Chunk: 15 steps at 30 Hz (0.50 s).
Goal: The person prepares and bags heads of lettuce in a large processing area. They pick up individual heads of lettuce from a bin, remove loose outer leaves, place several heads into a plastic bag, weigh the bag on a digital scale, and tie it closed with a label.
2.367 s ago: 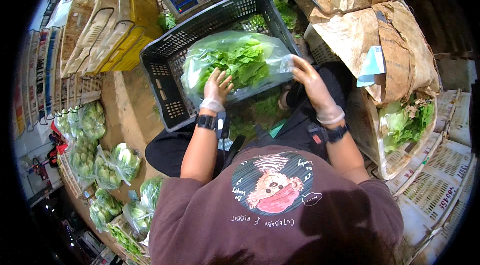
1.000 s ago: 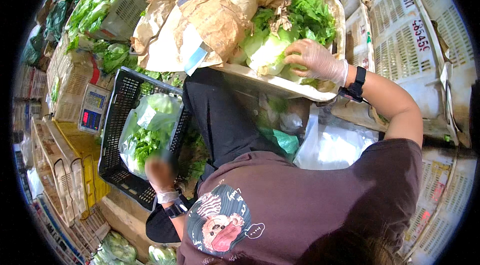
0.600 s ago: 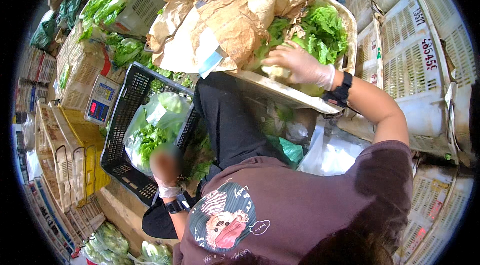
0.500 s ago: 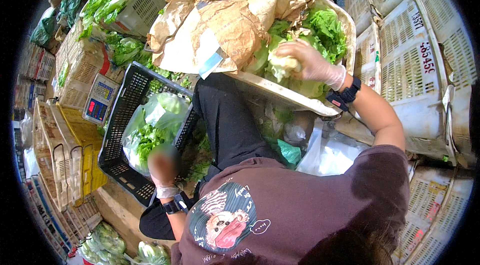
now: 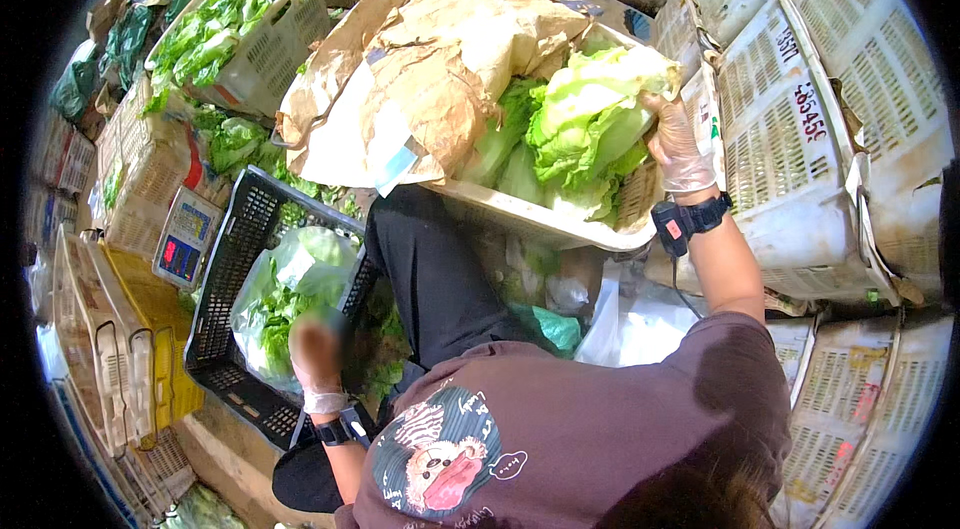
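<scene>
My right hand [image 5: 682, 144], in a clear thin glove, is closed on the base of a head of lettuce [image 5: 590, 119]. Its leaves spread leftward over more lettuce in a white crate [image 5: 560, 216]. At lower left, a clear plastic bag [image 5: 252, 301] with leafy lettuce inside lies in a black crate [image 5: 213, 294]. My gloved left hand [image 5: 316, 361] is at the near side of this bag; a blurred patch hides its fingers, so I cannot tell whether it grips the bag.
Crumpled brown paper [image 5: 430, 79] covers the left part of the white crate. A small scale [image 5: 188, 237] stands left of the black crate. White slatted crates [image 5: 800, 129] are stacked along the right. Another crate of lettuce [image 5: 285, 39] is at far left. White plastic bags [image 5: 640, 329] lie beside my torso.
My right hand has moved right and turned upward, lifting the lettuce head so its leaves now show. The left hand stays by the bag. The whole view has shifted slightly.
</scene>
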Each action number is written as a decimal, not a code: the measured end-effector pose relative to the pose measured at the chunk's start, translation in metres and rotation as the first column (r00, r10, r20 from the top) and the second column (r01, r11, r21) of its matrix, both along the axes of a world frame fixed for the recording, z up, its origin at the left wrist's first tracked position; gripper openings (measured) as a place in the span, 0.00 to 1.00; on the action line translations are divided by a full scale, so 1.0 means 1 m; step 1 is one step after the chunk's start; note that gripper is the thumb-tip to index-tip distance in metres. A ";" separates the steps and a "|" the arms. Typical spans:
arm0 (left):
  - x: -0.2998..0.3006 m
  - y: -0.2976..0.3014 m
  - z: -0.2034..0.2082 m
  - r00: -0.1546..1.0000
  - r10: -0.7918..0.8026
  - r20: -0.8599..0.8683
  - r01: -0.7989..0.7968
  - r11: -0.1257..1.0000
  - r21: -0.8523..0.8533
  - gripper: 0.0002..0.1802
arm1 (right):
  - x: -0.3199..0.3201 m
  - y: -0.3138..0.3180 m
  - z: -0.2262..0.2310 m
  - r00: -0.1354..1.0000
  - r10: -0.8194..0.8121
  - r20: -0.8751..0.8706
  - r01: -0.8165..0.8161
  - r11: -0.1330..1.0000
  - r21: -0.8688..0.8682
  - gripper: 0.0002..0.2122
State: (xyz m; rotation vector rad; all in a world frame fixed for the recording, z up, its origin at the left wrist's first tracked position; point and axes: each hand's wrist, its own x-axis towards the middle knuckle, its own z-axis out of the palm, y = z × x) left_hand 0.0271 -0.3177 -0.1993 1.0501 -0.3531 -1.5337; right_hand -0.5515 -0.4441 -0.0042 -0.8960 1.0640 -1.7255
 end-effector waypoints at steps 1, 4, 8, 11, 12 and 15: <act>-0.004 -0.002 0.006 0.994 -0.037 0.099 0.039 0.999 -0.022 0.18 | -0.005 0.002 0.001 0.986 0.074 0.149 -0.077 0.997 0.012 0.23; -0.022 -0.008 0.030 0.964 -0.075 0.254 0.103 0.990 -0.098 0.17 | 0.002 0.008 0.016 0.942 0.168 0.290 -0.185 0.982 0.032 0.22; -0.096 -0.029 0.132 0.906 -0.157 0.394 0.219 0.969 -0.116 0.20 | 0.042 0.026 0.047 0.907 0.229 0.355 -0.259 0.965 0.038 0.20; -0.159 -0.055 0.194 0.810 -0.210 0.548 0.479 0.776 -0.411 0.50 | 0.068 0.036 0.055 0.878 0.321 0.356 -0.372 0.925 0.084 0.21; -0.173 -0.065 0.201 0.745 -0.167 0.646 0.542 0.716 -0.440 0.57 | 0.078 0.038 0.056 0.867 0.376 0.325 -0.429 0.897 0.108 0.22; -0.192 -0.081 0.207 0.498 -0.035 0.867 0.728 0.560 -0.395 0.61 | 0.139 0.046 0.066 0.828 0.472 0.302 -0.543 0.809 0.225 0.24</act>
